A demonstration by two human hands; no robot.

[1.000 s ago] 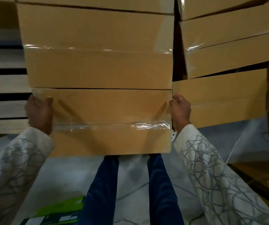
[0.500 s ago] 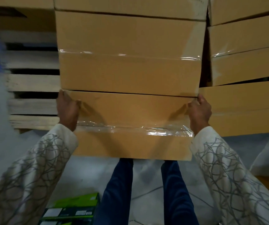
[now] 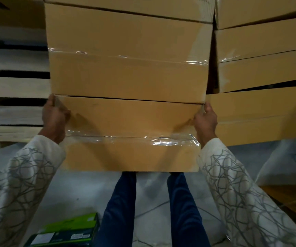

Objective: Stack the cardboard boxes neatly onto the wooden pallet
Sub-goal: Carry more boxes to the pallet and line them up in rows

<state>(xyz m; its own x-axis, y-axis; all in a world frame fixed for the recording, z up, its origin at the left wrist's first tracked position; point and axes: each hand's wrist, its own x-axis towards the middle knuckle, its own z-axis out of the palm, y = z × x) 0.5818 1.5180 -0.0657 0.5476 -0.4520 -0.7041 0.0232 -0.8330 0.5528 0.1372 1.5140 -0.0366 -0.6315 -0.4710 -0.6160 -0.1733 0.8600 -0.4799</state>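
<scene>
Cardboard box (image 3: 129, 120) in left grip (image 3: 53, 118), right grip (image 3: 206, 120)

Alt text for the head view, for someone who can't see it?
The left hand and right hand grip opposite ends of a brown tape-sealed cardboard box, held up before a stack of similar boxes. Pale wooden pallet slats show at left; a green carton lies on the floor.

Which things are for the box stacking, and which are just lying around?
For the job: taped brown cardboard box held by left hand and right hand; stacked brown cardboard boxes; pale wooden pallet.
Lying about: green-and-black carton on the floor.
</scene>
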